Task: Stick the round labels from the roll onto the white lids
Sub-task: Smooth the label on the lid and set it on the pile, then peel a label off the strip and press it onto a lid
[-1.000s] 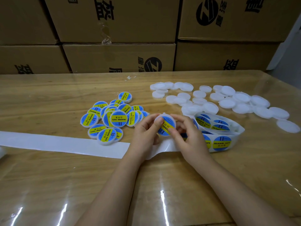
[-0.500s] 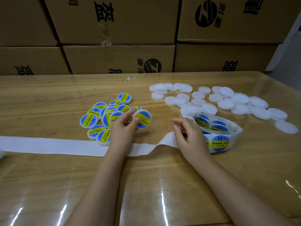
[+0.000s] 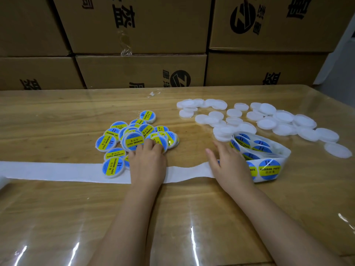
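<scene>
Round labels [image 3: 269,169], blue discs with a yellow band, sit on a loosely coiled roll [image 3: 282,152] right of centre on the table [image 3: 57,116]. The nearest one reads SOLDERING PASTE.

Head view, edges and room:
- The table's far edge runs along a wall of cardboard boxes [image 3: 142,72], and its rounded far right corner shows.
- The near edge is out of frame.
- Bare top lies open between the two piles and across the near half, around your forearms.
- The white backing strip [image 3: 48,171] crosses from the left frame edge to the roll and passes under both your hands.

Materials:
- The white lids [image 3: 267,123] are plain, flat, round and slightly translucent. They lie scattered and overlapping behind and to the right of the roll.
- The labelled lids [image 3: 115,167] make a heap left of centre, some tilted on one another.
- The wood-grain top lies under a glossy clear sheet [image 3: 192,237] streaked with glare.

Hands:
- Your left hand [image 3: 148,162] is palm down, with its fingers bent onto a labelled lid at the heap's near right side. Whether it grips or merely touches, I cannot tell.
- Your right hand [image 3: 228,166] is palm down against the roll's left side, its fingers [image 3: 221,149] straight and spread, holding nothing.

Hidden or unclear:
- The roll's inner turns overlap, so the labels there show only in part.
- The box print is cropped.
- A small pale scrap [image 3: 153,93] near the far edge is too small to identify.
</scene>
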